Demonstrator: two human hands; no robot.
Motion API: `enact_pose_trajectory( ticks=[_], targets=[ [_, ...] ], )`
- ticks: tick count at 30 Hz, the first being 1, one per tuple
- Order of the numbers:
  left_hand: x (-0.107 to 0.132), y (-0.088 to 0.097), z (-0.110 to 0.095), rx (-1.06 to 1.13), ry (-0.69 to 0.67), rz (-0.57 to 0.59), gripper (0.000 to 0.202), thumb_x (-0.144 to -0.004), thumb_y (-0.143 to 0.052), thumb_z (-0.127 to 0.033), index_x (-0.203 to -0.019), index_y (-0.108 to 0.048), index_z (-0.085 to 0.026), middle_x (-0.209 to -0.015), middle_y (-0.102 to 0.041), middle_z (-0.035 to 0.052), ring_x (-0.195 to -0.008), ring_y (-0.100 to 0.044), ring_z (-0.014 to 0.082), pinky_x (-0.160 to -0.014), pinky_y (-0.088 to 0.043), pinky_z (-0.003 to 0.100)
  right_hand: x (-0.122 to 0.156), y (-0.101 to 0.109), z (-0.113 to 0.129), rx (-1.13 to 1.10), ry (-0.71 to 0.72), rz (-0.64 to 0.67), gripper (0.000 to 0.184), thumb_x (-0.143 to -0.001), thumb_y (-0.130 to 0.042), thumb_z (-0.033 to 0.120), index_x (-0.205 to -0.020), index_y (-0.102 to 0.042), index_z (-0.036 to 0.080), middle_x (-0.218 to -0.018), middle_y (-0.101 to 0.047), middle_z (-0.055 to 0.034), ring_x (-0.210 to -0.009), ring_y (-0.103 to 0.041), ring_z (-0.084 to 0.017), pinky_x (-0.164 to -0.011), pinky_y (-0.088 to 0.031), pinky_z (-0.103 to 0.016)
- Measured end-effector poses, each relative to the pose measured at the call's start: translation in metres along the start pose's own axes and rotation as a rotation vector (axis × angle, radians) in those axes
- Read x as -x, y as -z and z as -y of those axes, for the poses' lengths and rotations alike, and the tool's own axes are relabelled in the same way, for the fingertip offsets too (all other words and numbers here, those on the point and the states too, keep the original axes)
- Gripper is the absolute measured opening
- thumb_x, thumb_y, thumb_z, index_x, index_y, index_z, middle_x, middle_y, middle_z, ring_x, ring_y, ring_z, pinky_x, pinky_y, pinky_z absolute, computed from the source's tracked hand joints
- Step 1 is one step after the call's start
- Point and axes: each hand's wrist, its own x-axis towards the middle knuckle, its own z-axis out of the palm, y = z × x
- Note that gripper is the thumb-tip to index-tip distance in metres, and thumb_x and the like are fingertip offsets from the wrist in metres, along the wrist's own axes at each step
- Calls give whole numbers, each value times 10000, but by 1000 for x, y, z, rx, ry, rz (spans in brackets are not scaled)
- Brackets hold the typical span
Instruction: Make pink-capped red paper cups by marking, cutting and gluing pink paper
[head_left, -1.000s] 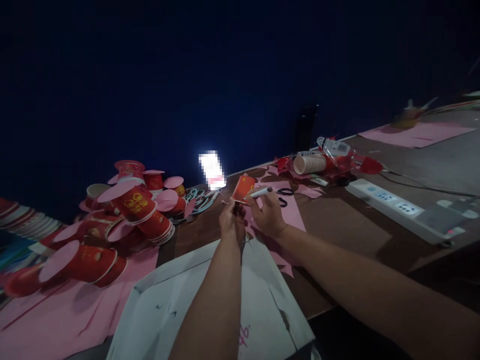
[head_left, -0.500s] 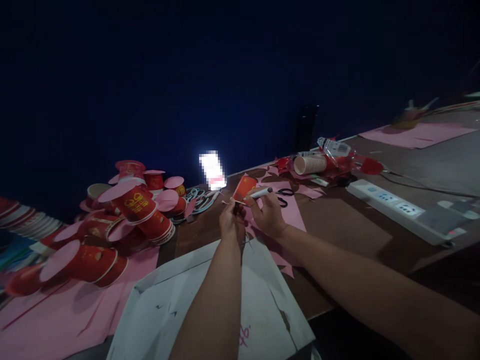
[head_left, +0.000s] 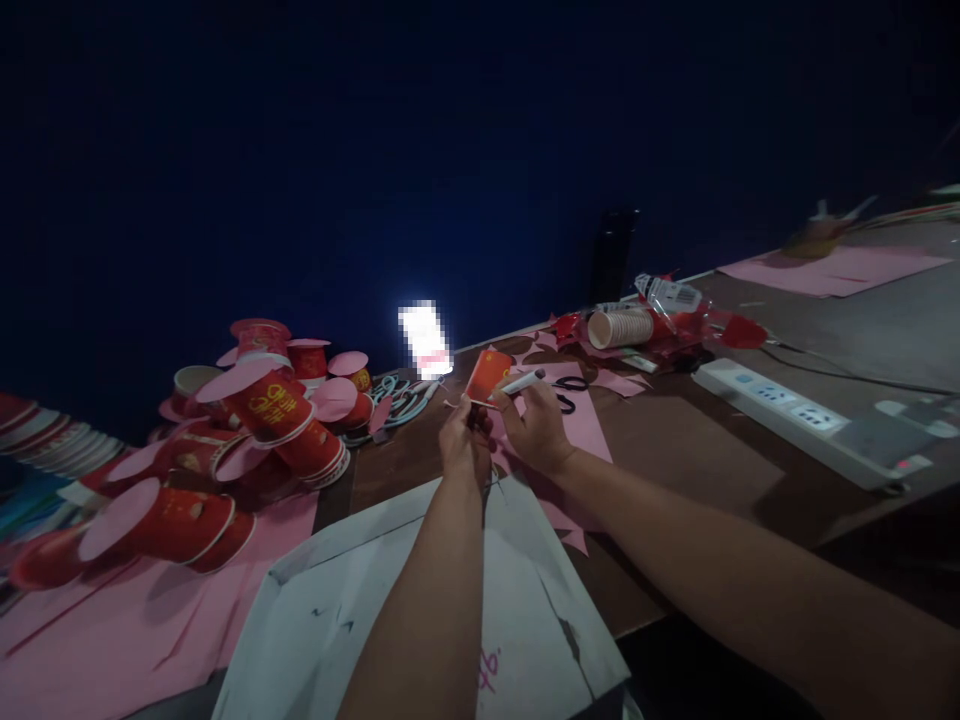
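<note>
A small red paper cup [head_left: 489, 373] is gripped near its pale rim by my left hand [head_left: 466, 440], fingers closed round its near end. My right hand [head_left: 536, 425] pinches a white marker pen [head_left: 523, 381], whose tip meets or nearly meets the cup's rim; exact contact is too small to tell. Under and beyond my right hand lies a pink paper sheet [head_left: 589, 425], with black-handled scissors [head_left: 570, 384] on it. Both hands are above the far edge of a white cardboard box [head_left: 360, 580].
Red cups with pink discs [head_left: 277, 405] are piled at left on pink paper [head_left: 97, 650]. A bright screen [head_left: 426, 340] and coiled cables [head_left: 409, 397] sit beyond my hands. At right are a bagged cup stack [head_left: 621, 327] and a white power strip [head_left: 795, 425].
The cup and both hands have barely shifted. The marker pen has tilted slightly, its back end a little lower. Everything else stays in place.
</note>
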Motion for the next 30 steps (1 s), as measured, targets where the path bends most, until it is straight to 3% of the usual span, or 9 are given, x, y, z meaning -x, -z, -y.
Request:
enact_pose_trajectory(
  ticks=[6, 19, 26, 30],
  targets=[
    [1, -3, -2, -18, 11, -43, 107, -828, -618, -162, -736, -585, -118, -574, -564, -15, -448, -525, 51, -462, -428, 146, 0, 0, -4, -3, 33, -36, 50, -900, -519, 242, -926, -557, 222, -937, -656, -61, -916, -584, -215, -821, -441, -381],
    [2, -3, -2, -6, 9, -29, 95, -827, -621, -163, -747, -590, -123, -586, -569, -15, -462, -532, 47, -482, -432, 142, 0, 3, 1, 10, -44, 24, 132, -892, -510, 302, -823, -577, 212, -837, -645, -59, -832, -582, -225, -794, -437, -388],
    [1, 1, 0, -78, 0, -4, 157, -800, -659, -252, -754, -566, -134, -572, -546, -31, -442, -504, 54, -462, -402, 153, -3, 6, 2, -89, -102, -75, 153, -948, -422, 297, -940, -548, 212, -954, -633, -78, -943, -568, -221, -880, -442, -407],
    [4, -2, -2, -47, -13, -20, 132, -831, -618, -195, -729, -563, -132, -566, -548, -28, -453, -515, 44, -482, -417, 138, -3, 5, 1, -94, -95, -75, 138, -942, -427, 289, -928, -535, 206, -940, -625, -84, -924, -564, -225, -866, -449, -415]
  ],
)
